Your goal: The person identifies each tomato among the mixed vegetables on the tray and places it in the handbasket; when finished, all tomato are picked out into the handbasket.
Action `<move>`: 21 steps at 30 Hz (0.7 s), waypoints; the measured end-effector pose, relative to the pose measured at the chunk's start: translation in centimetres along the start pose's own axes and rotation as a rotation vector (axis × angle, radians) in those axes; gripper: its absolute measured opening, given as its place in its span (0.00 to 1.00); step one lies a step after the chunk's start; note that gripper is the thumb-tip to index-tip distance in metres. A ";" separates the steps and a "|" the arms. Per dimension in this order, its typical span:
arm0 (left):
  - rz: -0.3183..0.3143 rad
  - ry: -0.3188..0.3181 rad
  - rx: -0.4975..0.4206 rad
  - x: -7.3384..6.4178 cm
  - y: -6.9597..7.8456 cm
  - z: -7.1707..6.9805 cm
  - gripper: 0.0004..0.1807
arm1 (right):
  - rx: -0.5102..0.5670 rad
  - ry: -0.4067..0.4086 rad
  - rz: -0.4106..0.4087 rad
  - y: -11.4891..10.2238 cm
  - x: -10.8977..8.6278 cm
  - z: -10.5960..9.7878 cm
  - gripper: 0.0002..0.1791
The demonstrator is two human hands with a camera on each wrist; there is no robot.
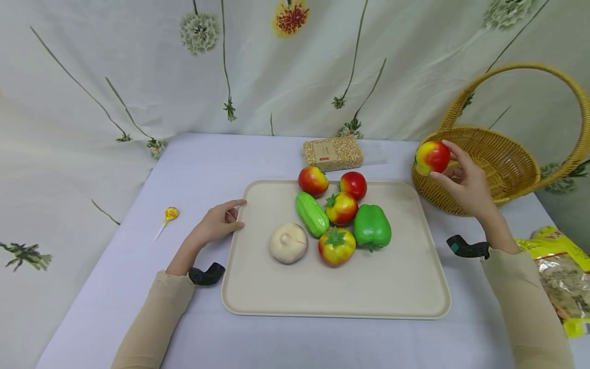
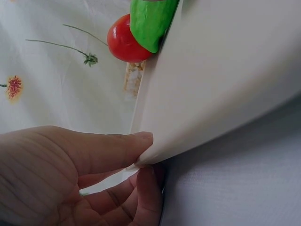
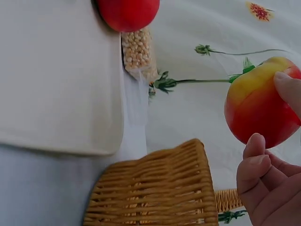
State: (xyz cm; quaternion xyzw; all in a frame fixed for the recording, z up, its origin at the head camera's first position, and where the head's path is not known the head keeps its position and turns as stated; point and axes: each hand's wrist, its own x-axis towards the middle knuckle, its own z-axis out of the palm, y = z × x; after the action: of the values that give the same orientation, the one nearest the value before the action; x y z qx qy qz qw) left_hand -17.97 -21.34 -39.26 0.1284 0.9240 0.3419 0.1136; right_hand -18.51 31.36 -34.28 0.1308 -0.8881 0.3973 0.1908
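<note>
Lollipop: yellow-headed lollipop [image 1: 171, 213] on the table [image 1: 110, 292], left of the frame, its white stick slanting down.
Left hand: the left hand [image 1: 218, 221], left of centre, pinches the left rim of the tray [image 1: 392, 287]; the wrist view shows thumb above, fingers curled below, with a narrow gap filled by the rim.
Tray: pale, mid-frame, its lower part bare.
White bulb: white bulb [image 1: 288, 243], left of the tray's middle, apart from the other produce.
Cucumber: green cucumber [image 1: 312, 214], tilted, just right of the bulb.
Clustered fruits: four red-and-yellow fruits [image 1: 337, 246] around the tray's middle, two at its far rim.
Grain bag: clear grain bag [image 1: 334, 152], behind that rim, upper centre.
Pepper: green pepper [image 1: 372, 226] right of the cluster.
Right hand: the right hand [image 1: 465, 182], upper right, holds the held fruit [image 1: 432, 157] between thumb and fingertips, part-open to its width.
Held fruit: red and yellow, raised in front of the basket's left rim.
Basket: wicker basket [image 1: 521, 159], upper right; its tall handle arches overhead, the hand covering part of the bowl.
Packet: yellow packet [image 1: 562, 277], lower right, cut by the frame edge.
</note>
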 end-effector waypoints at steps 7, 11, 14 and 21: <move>0.001 0.000 -0.006 0.0 -0.1 0.0 0.31 | -0.076 -0.024 0.164 1.3 1.4 -1.8 0.35; 0.001 0.001 -0.003 0.1 -0.2 0.0 0.31 | -0.136 -0.064 0.245 2.4 2.3 -2.5 0.35; 0.001 0.002 -0.005 0.1 -0.2 0.0 0.31 | -0.170 -0.088 0.270 3.2 3.0 -2.8 0.37; 0.012 0.006 -0.009 0.0 -0.2 0.1 0.30 | -0.228 -0.157 0.285 4.8 4.4 -2.5 0.38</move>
State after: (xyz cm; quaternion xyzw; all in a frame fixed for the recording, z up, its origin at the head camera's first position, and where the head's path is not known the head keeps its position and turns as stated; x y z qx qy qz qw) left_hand -17.99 -21.47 -39.45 0.1322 0.9220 0.3472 0.1092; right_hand -23.66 36.00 -33.92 0.0121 -0.9490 0.3058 0.0762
